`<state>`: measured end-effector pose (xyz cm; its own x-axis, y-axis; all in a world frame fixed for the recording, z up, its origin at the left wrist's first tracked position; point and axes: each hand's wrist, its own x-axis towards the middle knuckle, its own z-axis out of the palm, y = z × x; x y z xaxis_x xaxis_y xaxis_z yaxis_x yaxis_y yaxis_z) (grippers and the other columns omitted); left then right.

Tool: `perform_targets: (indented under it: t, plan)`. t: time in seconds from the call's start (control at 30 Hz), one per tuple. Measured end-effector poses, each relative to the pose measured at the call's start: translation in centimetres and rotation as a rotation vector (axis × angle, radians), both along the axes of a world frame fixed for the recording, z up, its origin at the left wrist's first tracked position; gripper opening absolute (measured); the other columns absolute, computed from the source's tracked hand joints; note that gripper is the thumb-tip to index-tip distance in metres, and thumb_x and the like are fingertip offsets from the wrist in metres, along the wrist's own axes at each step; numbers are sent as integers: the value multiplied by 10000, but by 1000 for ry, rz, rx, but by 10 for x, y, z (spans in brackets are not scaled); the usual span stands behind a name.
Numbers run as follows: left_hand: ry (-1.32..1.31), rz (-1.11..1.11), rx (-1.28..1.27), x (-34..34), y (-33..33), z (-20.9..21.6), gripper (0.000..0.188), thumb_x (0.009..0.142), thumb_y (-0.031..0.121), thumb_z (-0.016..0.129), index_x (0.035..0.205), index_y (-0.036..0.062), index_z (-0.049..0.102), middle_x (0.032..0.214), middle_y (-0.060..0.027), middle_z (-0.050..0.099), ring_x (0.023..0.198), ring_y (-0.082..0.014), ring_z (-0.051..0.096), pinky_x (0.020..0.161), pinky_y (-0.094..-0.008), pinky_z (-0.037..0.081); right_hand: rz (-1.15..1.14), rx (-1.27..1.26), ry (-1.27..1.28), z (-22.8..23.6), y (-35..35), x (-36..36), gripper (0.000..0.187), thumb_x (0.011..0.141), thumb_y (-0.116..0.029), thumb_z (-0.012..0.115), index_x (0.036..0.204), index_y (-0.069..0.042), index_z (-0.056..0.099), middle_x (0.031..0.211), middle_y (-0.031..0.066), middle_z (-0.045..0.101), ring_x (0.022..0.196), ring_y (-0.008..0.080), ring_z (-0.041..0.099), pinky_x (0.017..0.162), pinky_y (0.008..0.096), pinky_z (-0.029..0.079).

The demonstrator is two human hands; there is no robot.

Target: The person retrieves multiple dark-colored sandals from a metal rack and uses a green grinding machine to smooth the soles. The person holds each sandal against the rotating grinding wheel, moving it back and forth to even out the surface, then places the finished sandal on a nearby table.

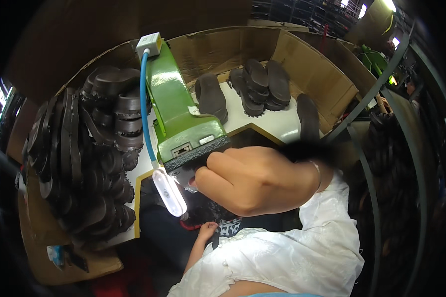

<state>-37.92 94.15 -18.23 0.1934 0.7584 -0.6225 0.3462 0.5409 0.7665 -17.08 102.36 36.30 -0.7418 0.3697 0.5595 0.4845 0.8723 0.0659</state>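
My right hand (255, 180) is lifted close in front, its fingers curled against the dark lower head of a green machine (176, 94). Its fingertips are partly hidden, so what they grip cannot be made out. A blurred black thing (307, 151) shows beside that wrist. Lower down and farther away, my left hand (208, 230) has its fingers curled, next to a black-and-white patterned cloth (229, 227); I cannot make out what it holds. A lit white lamp (169, 193) on a blue flexible neck (144, 109) hangs left of the machine head.
Many dark brown shoe soles (59, 143) with ragged edges are piled at left. Several more soles (256, 81) lie at the back of the white table (282, 123), and one sole (308, 116) stands at right. Cardboard walls (312, 74) surround the tabletop. Metal rack bars (376, 198) rise at right.
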Motion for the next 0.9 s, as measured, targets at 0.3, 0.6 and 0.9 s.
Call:
perform_targets:
  t: [0.3,0.6,0.9]
  plan:
    - [-55,29,-43,-1,0,6,292,799,199,673,994,-14,627,818,-56,643,673,-101,570,597,-225,448,154,128,32,6,13,20,237,603,-162,650,715,-16,500,697,57,461,606,158,544,446,268,445]
    - [-54,48,-74,-3,-2,8,218,871,161,581,1016,-2,594,792,-24,599,654,-86,521,588,-223,426,315,-200,20,25,36,17,134,669,-184,652,656,-56,613,715,65,543,564,236,595,474,346,477]
    - [-60,29,-18,-4,-2,8,263,830,168,626,1013,-20,609,844,-40,620,698,-92,552,603,-226,444,342,-211,46,23,39,18,73,620,-89,641,625,-23,611,721,90,545,596,263,607,503,341,492]
